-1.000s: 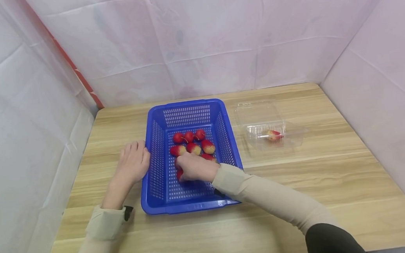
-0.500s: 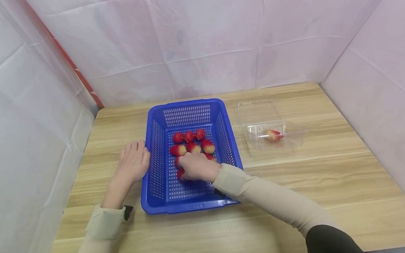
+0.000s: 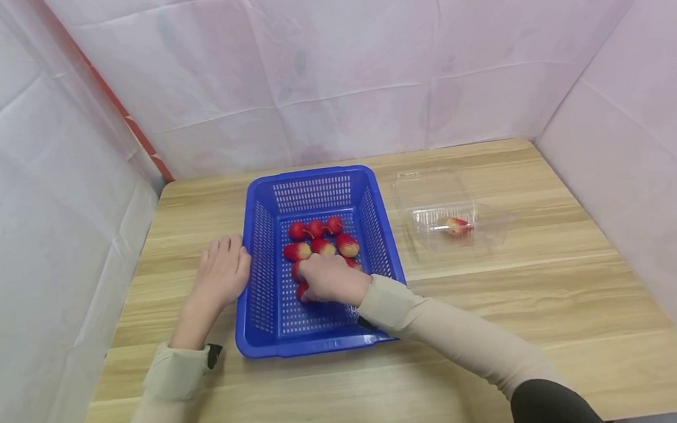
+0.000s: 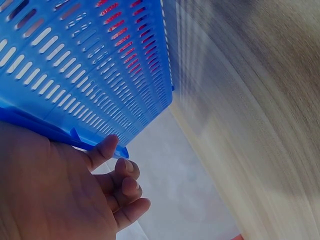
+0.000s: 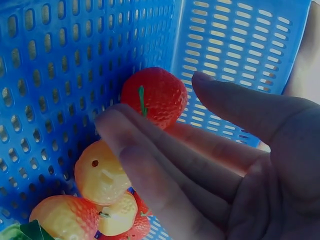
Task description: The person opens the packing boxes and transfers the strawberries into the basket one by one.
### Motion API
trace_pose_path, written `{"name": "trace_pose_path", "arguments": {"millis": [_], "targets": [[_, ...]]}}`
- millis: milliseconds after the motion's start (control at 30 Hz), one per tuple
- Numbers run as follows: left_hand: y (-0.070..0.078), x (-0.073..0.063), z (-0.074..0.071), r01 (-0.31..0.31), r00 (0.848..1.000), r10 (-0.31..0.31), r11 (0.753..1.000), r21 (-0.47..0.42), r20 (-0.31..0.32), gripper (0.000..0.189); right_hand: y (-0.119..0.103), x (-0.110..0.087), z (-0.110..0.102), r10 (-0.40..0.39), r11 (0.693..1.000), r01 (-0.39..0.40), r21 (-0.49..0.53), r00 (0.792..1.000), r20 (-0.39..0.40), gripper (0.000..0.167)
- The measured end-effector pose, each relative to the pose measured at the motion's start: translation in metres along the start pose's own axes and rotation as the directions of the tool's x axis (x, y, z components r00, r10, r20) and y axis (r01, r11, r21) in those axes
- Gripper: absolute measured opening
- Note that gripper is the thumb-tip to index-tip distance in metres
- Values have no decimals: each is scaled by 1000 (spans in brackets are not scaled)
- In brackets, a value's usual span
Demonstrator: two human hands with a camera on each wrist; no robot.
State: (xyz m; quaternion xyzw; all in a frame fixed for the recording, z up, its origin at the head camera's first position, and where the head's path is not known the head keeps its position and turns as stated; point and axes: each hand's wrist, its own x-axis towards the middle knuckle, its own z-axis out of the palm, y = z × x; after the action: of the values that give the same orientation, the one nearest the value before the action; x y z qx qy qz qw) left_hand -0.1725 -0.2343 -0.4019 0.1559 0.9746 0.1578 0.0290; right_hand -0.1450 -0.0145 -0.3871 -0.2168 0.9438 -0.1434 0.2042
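Note:
In the head view my left hand (image 3: pixel 222 269) grips the left rim of a blue plastic basket (image 3: pixel 318 348). Four fingers (image 4: pixel 131 210) lie on its outer side in the left wrist view, the thumb hidden behind the rim. My right hand (image 3: pixel 333 279) is down inside the basket. Its fairly straight fingers (image 5: pixel 160 175) and thumb lie around a dimpled red fruit (image 5: pixel 156 95) with a green stem, the thumb tip a little apart from it. Behind the fingers show a yellowish fruit (image 5: pixel 100 172) and a red-and-yellow strawberry (image 5: pixel 65 215). The right hand partly covers the front fruits.
Farther back in the basket are a row of strawberries (image 3: pixel 297 252) and a row of round red fruits (image 3: pixel 315 229) with stems. To the right stands an opened clear clamshell box (image 3: pixel 431 188), holding one strawberry (image 3: pixel 459 226). Cloth walls (image 3: pixel 358 66) border the wooden table (image 3: pixel 527 290).
The right hand has shifted very slightly to the right among the front fruits. The left hand, basket and clear box stay where they were.

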Motion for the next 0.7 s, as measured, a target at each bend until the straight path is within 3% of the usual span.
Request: {"name": "trace_pose_path", "arguments": {"millis": [200, 433, 600, 700], "targets": [[0, 0, 0, 1, 1000, -1, 1000, 0, -1, 36, -1, -2, 0, -9, 1000, 7, 28, 998, 59, 13], [0, 0, 1, 3, 1000, -3, 1000, -1, -2, 36, 0, -3, 0, 0, 997, -5, 71, 998, 69, 11], [0, 0, 1, -2, 1000, 2, 1000, -4, 0, 36, 0, -3, -3, 18, 998, -20, 59, 999, 33, 11], [0, 0, 0, -1, 1000, 1, 1000, -9, 3, 36, -1, -5, -7, 47, 999, -46, 17, 999, -26, 16]]}}
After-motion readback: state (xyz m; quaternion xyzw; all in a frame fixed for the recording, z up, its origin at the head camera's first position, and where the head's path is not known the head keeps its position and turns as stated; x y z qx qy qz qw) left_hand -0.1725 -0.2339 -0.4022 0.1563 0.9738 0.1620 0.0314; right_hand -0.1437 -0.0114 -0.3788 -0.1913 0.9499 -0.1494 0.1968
